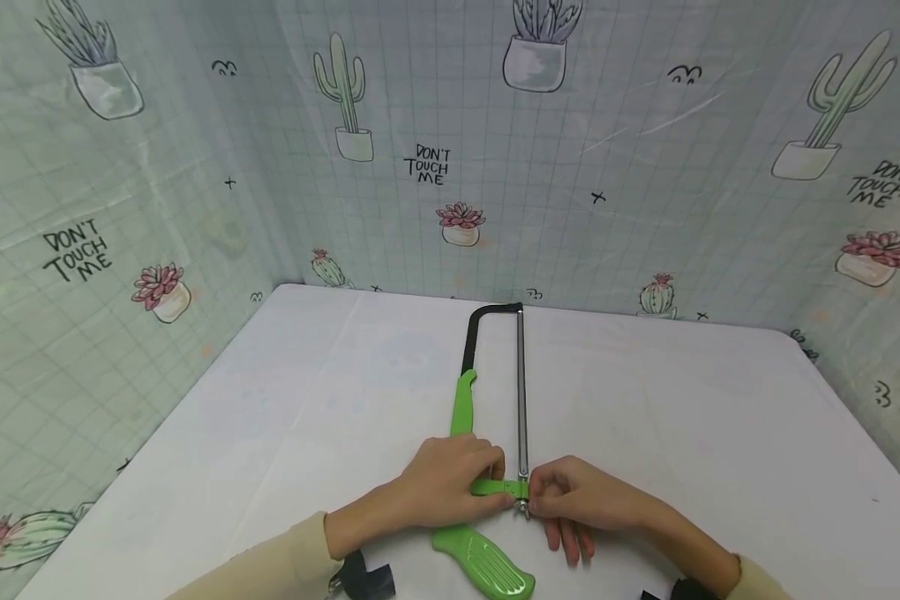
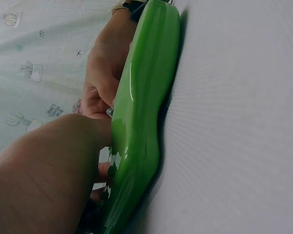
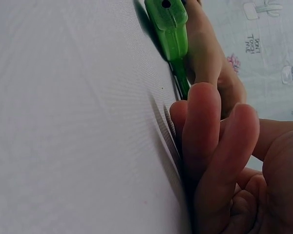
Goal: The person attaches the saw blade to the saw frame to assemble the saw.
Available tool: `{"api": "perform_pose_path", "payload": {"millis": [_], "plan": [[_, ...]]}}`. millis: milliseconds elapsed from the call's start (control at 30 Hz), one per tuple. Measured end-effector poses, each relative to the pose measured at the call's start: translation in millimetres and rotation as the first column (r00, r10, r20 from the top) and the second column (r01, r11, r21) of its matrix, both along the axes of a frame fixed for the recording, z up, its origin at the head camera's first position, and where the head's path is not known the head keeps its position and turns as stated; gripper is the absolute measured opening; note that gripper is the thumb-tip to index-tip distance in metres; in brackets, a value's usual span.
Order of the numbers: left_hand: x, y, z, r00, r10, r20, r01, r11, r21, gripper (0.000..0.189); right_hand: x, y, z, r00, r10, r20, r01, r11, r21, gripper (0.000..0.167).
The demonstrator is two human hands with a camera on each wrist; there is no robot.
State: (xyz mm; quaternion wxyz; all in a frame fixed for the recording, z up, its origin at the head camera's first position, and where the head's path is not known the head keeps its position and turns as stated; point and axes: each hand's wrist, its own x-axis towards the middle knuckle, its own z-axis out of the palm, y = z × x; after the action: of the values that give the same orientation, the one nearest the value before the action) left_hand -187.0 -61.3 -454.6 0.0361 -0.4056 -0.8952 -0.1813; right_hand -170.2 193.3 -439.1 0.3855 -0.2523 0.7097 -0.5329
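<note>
A hacksaw lies flat on the white table, its green handle (image 1: 487, 565) toward me and its black bow (image 1: 471, 340) pointing away. Along its right side runs the straight metal blade bar (image 1: 522, 392). My left hand (image 1: 450, 483) lies across the saw and holds the short green crosspiece (image 1: 506, 487) between thumb and fingers. At the blade's near end, the thumb and index finger of my right hand (image 1: 596, 497) pinch at the small metal wing nut (image 1: 522, 507), partly hidden. In the left wrist view the green handle (image 2: 144, 97) covers much of both hands.
The white table (image 1: 645, 400) meets a cloth backdrop (image 1: 592, 242) printed with cacti at the back and sides. Black wrist straps (image 1: 367, 581) show near the sleeves at the bottom edge.
</note>
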Motion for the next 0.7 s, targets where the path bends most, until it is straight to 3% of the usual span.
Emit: {"api": "perform_pose_path", "payload": {"millis": [700], "plan": [[0.6, -0.4, 0.6, 1.0, 0.002, 0.001, -0.002, 1.0, 0.011, 0.025, 2.3, -2.4, -2.1, 1.0, -0.017, -0.017, 0.017, 1.0, 0.002, 0.017]]}}
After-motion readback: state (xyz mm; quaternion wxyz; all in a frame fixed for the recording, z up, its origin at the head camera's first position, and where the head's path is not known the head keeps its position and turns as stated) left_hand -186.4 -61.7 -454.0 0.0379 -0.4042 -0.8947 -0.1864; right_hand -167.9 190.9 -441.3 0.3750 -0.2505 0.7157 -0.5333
